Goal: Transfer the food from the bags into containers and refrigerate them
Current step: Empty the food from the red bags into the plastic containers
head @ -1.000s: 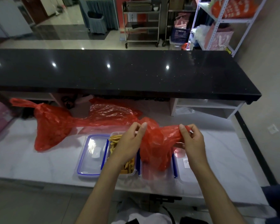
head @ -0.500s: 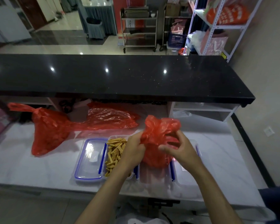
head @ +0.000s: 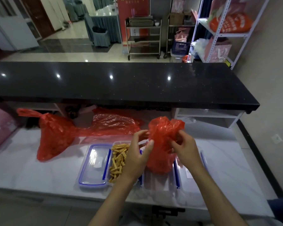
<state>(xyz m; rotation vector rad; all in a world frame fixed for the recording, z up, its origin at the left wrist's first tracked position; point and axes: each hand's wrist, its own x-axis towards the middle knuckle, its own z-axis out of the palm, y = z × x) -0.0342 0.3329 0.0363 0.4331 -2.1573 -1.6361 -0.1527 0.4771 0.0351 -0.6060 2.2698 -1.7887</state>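
Observation:
A small red plastic bag (head: 162, 144) hangs bunched over an empty clear container (head: 160, 180) with blue clips. My left hand (head: 137, 155) pinches the bag's left edge between thumb and fingers. My right hand (head: 185, 150) grips its right side, fingers curled into the folds. Just left of it, a second clear container (head: 118, 160) holds yellow food sticks, partly hidden by my left wrist. A blue-rimmed lid (head: 94, 165) lies flat beside that one. What the held bag contains is hidden.
A full, knotted red bag (head: 55, 137) lies at the left on the white marble counter (head: 23, 170), a flattened red bag (head: 114, 123) behind the containers. Another lid (head: 194, 173) sits right of the containers. A black raised countertop (head: 121, 84) overhangs the back.
The bag was stretched sideways between my hands; they have since come together and bunched it upright over the empty container. The camera has tilted slightly.

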